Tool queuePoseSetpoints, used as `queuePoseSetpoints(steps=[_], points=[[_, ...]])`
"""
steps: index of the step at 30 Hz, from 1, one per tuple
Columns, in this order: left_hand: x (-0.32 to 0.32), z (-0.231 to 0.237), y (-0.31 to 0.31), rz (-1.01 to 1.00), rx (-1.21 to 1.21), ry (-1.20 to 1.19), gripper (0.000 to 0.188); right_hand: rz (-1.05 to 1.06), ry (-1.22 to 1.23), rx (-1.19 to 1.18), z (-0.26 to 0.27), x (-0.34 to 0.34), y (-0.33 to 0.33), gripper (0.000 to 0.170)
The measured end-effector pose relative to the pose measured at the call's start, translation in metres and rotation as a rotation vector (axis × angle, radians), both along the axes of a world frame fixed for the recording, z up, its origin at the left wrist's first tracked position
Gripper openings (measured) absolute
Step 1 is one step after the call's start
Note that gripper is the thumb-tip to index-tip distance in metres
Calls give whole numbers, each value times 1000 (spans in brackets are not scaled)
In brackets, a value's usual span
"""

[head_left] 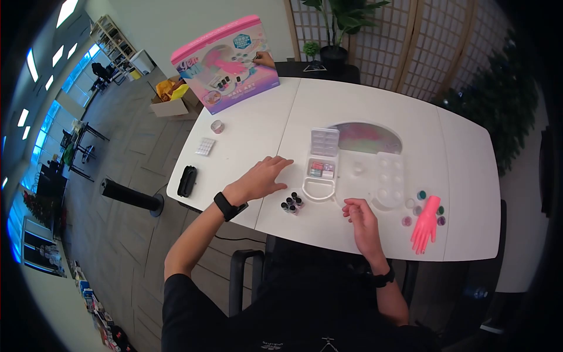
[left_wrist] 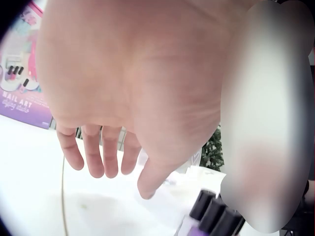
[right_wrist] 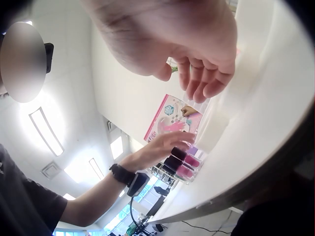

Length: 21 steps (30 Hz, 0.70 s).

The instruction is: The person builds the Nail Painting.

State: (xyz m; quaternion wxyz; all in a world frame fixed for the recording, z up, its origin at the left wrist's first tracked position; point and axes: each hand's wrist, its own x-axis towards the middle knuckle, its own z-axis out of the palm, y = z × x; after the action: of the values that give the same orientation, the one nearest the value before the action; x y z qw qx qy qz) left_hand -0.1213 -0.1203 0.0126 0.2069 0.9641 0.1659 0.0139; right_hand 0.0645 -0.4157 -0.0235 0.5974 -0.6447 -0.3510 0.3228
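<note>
My left hand (head_left: 264, 178) hovers over the white table with its fingers spread and nothing in them. Just below it in the head view stands a cluster of nail polish bottles (head_left: 291, 203) with black caps; pink polish (right_wrist: 191, 161) shows through some of them in the right wrist view. To the right of these lies a white compartment tray (head_left: 319, 190), its lid (head_left: 324, 142) raised, with small coloured pieces (head_left: 322, 169) in one section. Close to the tray's front right corner, my right hand (head_left: 362, 226) has loosely bent fingers and holds nothing visible.
A pink hand model (head_left: 426, 226) lies at the right among several small round pots (head_left: 421, 195). A pale tray with round wells (head_left: 390, 179) stands nearer the middle. Leftward are a nail art box (head_left: 226, 64), a clear jar (head_left: 217, 127), a white sheet (head_left: 204, 146) and a black case (head_left: 187, 180).
</note>
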Motion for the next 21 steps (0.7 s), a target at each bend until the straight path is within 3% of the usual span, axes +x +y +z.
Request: queuePoseSetpoints(steps=[1,7,13,16,21], points=[[-4,-5,0,-1,14,64,93,1,3,0,0,0,1,28],[-15,-17,2,110,-64,26,105,-3,-19,20,4,3,3,28],[-17,3,7,171,-8,7,102,-9,-45,9,9,8,5,27],[-7,15,4,156,-67,-137,99,-13,-133,10,9,12,10,25],[39,26,-18,11,-97,-169,91,21,-262,-100,24,17,25,26]])
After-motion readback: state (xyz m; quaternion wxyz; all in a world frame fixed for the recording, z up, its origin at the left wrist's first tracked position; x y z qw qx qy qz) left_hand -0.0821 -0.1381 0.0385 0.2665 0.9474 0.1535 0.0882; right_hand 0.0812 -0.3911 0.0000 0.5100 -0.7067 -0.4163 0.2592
